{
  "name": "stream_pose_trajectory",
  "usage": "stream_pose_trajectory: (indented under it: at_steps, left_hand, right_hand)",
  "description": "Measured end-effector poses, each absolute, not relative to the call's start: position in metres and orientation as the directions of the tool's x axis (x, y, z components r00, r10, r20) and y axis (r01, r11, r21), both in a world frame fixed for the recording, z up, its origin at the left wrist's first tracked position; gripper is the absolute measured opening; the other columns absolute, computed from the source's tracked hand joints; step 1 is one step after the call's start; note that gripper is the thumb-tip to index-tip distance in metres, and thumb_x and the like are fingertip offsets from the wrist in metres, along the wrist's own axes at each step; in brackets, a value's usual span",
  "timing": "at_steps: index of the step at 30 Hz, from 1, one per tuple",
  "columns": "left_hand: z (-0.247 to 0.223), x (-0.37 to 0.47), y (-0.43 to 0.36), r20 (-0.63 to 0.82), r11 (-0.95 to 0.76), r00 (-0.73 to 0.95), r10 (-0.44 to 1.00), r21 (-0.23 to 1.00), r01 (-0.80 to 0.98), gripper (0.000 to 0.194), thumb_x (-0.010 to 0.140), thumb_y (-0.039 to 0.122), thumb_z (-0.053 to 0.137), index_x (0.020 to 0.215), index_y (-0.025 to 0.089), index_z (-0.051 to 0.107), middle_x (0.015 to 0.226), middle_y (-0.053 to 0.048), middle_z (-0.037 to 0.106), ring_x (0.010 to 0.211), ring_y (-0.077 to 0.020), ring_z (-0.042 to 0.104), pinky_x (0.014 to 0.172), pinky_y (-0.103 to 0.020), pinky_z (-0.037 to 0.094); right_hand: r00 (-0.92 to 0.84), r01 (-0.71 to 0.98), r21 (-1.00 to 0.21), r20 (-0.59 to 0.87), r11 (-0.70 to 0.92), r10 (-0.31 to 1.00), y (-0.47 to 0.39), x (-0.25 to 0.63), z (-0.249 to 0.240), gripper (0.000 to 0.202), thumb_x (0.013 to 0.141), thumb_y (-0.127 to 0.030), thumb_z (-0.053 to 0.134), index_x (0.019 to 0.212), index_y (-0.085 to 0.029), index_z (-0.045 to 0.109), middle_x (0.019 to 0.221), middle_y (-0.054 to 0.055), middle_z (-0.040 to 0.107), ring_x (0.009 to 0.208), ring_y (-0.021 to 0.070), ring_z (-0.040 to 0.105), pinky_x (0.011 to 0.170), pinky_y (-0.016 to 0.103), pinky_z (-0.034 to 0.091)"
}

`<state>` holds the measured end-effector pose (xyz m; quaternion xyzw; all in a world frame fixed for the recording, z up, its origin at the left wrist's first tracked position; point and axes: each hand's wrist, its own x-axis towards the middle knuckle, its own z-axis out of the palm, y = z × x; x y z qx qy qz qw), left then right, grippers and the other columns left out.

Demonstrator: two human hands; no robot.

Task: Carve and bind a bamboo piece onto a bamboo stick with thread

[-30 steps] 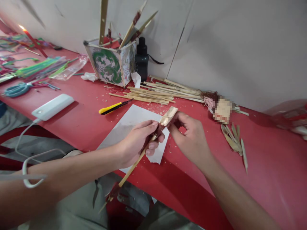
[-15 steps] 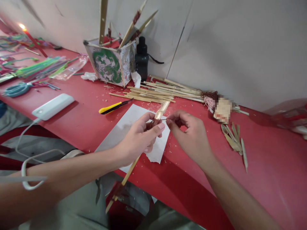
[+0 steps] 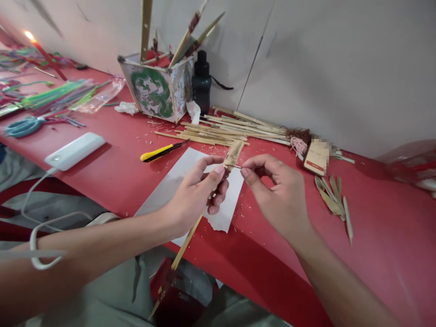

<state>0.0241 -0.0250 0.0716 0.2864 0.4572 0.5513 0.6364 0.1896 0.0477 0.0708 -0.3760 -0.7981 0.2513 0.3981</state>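
Note:
My left hand (image 3: 199, 188) is closed around a bamboo stick (image 3: 186, 245), thumb pressed near its upper end. Beyond the thumb a flat, pale, leaf-like piece (image 3: 234, 152) sticks out, with dark brown binding below it, partly hidden by the fingers. The stick's lower end hangs past the table edge and carries another brown wrapping. A thin brown thread (image 3: 235, 166) runs from the binding to my right hand (image 3: 277, 186), whose thumb and forefinger pinch it taut. Both hands are above a white sheet of paper (image 3: 158, 190).
A yellow utility knife (image 3: 158, 153) lies left of the paper. Behind are thin bamboo sticks (image 3: 207, 135), a dragon-patterned box (image 3: 151, 93) and a dark bottle (image 3: 201, 86). A white power bank (image 3: 75, 150), blue-handled scissors (image 3: 25, 127) and a lit candle (image 3: 47, 59) stand leftward; dry leaves (image 3: 332, 197) lie right.
The stick has turned in my left hand, so the flat piece shows a broader, duller face. My right hand has shifted slightly right, still pinching the thread.

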Motion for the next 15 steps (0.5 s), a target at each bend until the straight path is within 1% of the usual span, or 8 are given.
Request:
stream_pose_trajectory:
  at_steps: [2, 4, 7, 10, 13, 15]
  left_hand:
    - [0.0735, 0.0236, -0.0246, -0.266, 0.223, -0.032, 0.963, 0.862, -0.456, 0.023, 0.1, 0.042, 0.061, 0.113, 0.027, 0.049, 0.071, 0.006, 0.052, 0.05, -0.0036, 0.04, 0.043, -0.012, 0.028]
    - [0.0751, 0.0231, -0.0242, -0.271, 0.229, -0.018, 0.963, 0.848, -0.478, 0.02, 0.1, 0.04, 0.06, 0.105, 0.026, 0.047, 0.069, 0.007, 0.05, 0.047, -0.0025, 0.035, 0.043, -0.012, 0.023]
    - [0.077, 0.0225, -0.0246, -0.28, 0.258, 0.035, 0.959, 0.823, -0.506, 0.023, 0.099, 0.041, 0.059, 0.097, 0.024, 0.044, 0.067, 0.007, 0.048, 0.045, -0.0022, 0.03, 0.043, -0.013, 0.018]
    - [0.0772, 0.0221, -0.0262, -0.279, 0.282, 0.084, 0.957, 0.817, -0.502, 0.028, 0.096, 0.043, 0.065, 0.097, 0.024, 0.045, 0.069, 0.007, 0.049, 0.045, -0.0015, 0.031, 0.043, -0.014, 0.017]
    - [0.0756, 0.0226, -0.0268, -0.271, 0.278, 0.086, 0.959, 0.83, -0.484, 0.032, 0.091, 0.037, 0.073, 0.101, 0.025, 0.045, 0.072, 0.008, 0.05, 0.046, -0.0004, 0.032, 0.043, -0.012, 0.018]
    - [0.0742, 0.0233, -0.026, -0.269, 0.266, 0.063, 0.961, 0.841, -0.47, 0.032, 0.091, 0.035, 0.074, 0.101, 0.025, 0.045, 0.074, 0.008, 0.052, 0.046, 0.0001, 0.032, 0.042, -0.012, 0.019]
  right_hand:
    - [-0.414, 0.401, -0.693, 0.447, 0.599, 0.793, 0.046, 0.1893, 0.071, 0.006, 0.095, -0.024, 0.067, 0.089, -0.024, 0.068, 0.082, -0.001, 0.072, 0.073, 0.0156, 0.064, 0.071, 0.03, 0.051]
    - [-0.435, 0.407, -0.688, 0.432, 0.601, 0.79, 0.0437, 0.1884, 0.0716, 0.006, 0.095, -0.024, 0.067, 0.089, -0.024, 0.068, 0.081, 0.0, 0.072, 0.073, 0.0158, 0.064, 0.069, 0.03, 0.051]
    - [-0.481, 0.404, -0.694, 0.394, 0.596, 0.784, 0.0402, 0.1861, 0.0731, 0.007, 0.096, -0.023, 0.065, 0.089, -0.024, 0.068, 0.08, 0.0, 0.071, 0.072, 0.0156, 0.064, 0.067, 0.029, 0.05]
    - [-0.519, 0.391, -0.702, 0.366, 0.596, 0.772, 0.0385, 0.1839, 0.0739, 0.01, 0.096, -0.019, 0.062, 0.088, -0.024, 0.067, 0.08, 0.0, 0.072, 0.07, 0.0153, 0.064, 0.067, 0.03, 0.05]
    - [-0.52, 0.392, -0.706, 0.359, 0.59, 0.775, 0.0385, 0.1835, 0.0734, 0.01, 0.096, -0.02, 0.063, 0.087, -0.024, 0.067, 0.081, 0.0, 0.072, 0.07, 0.015, 0.064, 0.067, 0.029, 0.05]
    - [-0.499, 0.388, -0.709, 0.376, 0.589, 0.781, 0.0389, 0.1843, 0.0728, 0.008, 0.096, -0.021, 0.064, 0.089, -0.024, 0.067, 0.082, -0.001, 0.072, 0.071, 0.0148, 0.065, 0.067, 0.029, 0.051]
